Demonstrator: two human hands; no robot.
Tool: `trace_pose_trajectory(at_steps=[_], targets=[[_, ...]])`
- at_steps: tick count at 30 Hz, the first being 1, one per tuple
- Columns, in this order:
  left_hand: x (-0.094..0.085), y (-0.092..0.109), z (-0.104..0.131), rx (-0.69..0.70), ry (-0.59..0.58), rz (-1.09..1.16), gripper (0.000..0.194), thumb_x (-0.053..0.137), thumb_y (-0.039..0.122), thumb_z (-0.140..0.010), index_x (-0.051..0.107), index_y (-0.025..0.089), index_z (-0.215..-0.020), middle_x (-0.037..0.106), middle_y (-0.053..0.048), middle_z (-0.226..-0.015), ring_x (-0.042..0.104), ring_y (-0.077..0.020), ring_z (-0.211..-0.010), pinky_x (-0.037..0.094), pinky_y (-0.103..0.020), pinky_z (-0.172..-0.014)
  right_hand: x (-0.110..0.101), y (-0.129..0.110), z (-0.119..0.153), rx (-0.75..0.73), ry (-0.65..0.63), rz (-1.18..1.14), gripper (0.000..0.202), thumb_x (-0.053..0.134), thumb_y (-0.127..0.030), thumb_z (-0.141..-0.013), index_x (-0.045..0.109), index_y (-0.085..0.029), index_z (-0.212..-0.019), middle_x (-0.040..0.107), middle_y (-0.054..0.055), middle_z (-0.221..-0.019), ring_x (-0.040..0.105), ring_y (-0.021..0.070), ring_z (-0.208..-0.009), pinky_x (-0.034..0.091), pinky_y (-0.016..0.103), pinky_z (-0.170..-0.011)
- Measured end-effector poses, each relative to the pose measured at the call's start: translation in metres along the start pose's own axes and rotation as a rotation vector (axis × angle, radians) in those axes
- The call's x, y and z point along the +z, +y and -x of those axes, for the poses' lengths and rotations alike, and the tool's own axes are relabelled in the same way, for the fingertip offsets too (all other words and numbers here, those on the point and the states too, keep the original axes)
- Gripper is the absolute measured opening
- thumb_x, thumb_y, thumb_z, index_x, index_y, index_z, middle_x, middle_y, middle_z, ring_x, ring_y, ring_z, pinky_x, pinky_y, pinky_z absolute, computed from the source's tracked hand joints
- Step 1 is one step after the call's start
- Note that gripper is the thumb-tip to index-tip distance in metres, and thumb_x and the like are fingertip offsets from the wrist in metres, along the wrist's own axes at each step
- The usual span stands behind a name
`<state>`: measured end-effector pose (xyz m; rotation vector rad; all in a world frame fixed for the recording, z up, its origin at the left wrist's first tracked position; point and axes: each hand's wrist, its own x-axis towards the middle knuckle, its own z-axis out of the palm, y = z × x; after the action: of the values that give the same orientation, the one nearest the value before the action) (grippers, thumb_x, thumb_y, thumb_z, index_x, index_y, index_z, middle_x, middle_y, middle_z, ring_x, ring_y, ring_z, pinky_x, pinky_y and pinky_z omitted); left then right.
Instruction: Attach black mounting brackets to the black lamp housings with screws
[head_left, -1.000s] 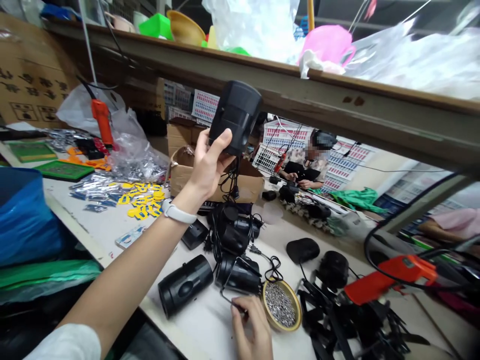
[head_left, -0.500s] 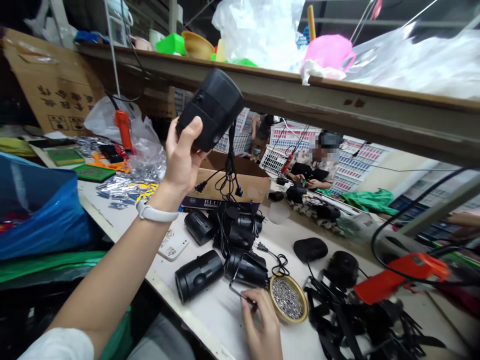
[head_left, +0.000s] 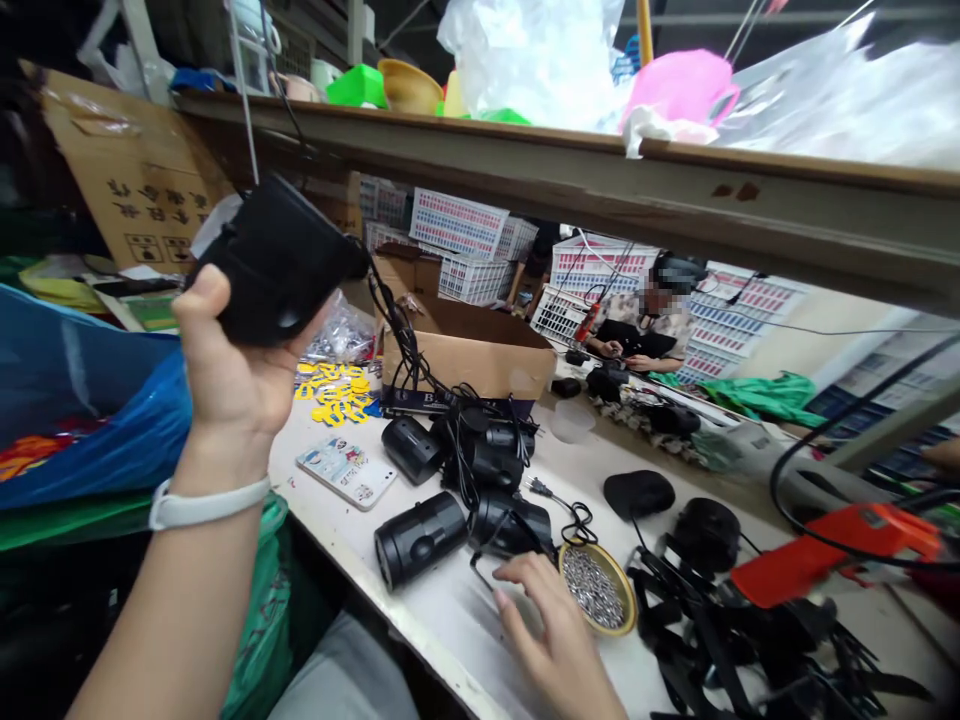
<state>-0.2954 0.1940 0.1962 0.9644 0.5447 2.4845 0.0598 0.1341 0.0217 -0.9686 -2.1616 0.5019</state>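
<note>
Raised at the left, my left hand [head_left: 236, 390] is wrapped round a black cylindrical lamp-like housing [head_left: 281, 260]. Its black power cord [head_left: 401, 335] trails to the right. Low over the table, my right hand [head_left: 551, 620] has its fingers apart. A thin bent black bracket [head_left: 484, 572] lies by its fingertips; whether they touch it I cannot tell. Just right of that hand stands a yellowish bowl [head_left: 628, 615] full of small silver screws [head_left: 592, 588]. Similar black housings lie behind the hand, one on its side [head_left: 420, 540] near the table edge.
A phone [head_left: 346, 472] lies near the table's left edge. Behind stands an open cardboard box [head_left: 472, 360]. An orange power screwdriver [head_left: 832, 550] and a heap of black brackets [head_left: 712, 640] are at right. A shelf [head_left: 525, 165] crosses above. Another person [head_left: 645, 320] sits across.
My left hand has swung left and lower with the black housing, its cord trailing after it. My right hand's fingers have spread from their pinch on the bracket. The view has shifted slightly.
</note>
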Motion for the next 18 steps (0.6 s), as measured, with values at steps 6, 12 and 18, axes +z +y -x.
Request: trace_pose_trajectory(at_steps=[6, 12, 18], targets=[[-0.041, 0.022, 0.035, -0.035, 0.279, -0.101, 0.057, 0.073, 0.06, -0.06, 0.073, 0.018, -0.098, 0.075, -0.005, -0.103, 0.072, -0.023, -0.09, 0.066, -0.03, -0.064, -0.014, -0.036, -0.095, -0.111, -0.068, -0.019, 0.019, 0.047, -0.029, -0.107, 0.062, -0.023, -0.098, 0.065, 0.002, -0.093, 0.059, 0.0215, -0.088, 0.044, 0.033, -0.08], [-0.065, 0.036, 0.088, -0.134, 0.493, -0.16, 0.043, 0.061, 0.056, -0.067, 0.074, 0.022, -0.09, 0.075, -0.005, -0.098, 0.071, -0.0236, -0.086, 0.066, -0.031, -0.059, 0.051, -0.046, -0.194, -0.118, -0.072, -0.019, 0.027, 0.062, -0.023, -0.099, 0.06, -0.02, -0.126, 0.064, 0.009, -0.131, 0.051, 0.0278, -0.125, 0.037, 0.042, -0.106], [-0.081, 0.038, 0.106, -0.186, 0.563, -0.156, 0.043, 0.062, 0.062, -0.064, 0.072, 0.024, -0.082, 0.074, -0.004, -0.087, 0.069, -0.0224, -0.086, 0.063, -0.026, -0.057, 0.082, -0.056, -0.212, -0.088, -0.235, -0.018, 0.037, 0.076, -0.034, -0.091, 0.061, -0.027, -0.124, 0.067, 0.005, -0.122, 0.055, 0.029, -0.119, 0.032, 0.048, -0.106]])
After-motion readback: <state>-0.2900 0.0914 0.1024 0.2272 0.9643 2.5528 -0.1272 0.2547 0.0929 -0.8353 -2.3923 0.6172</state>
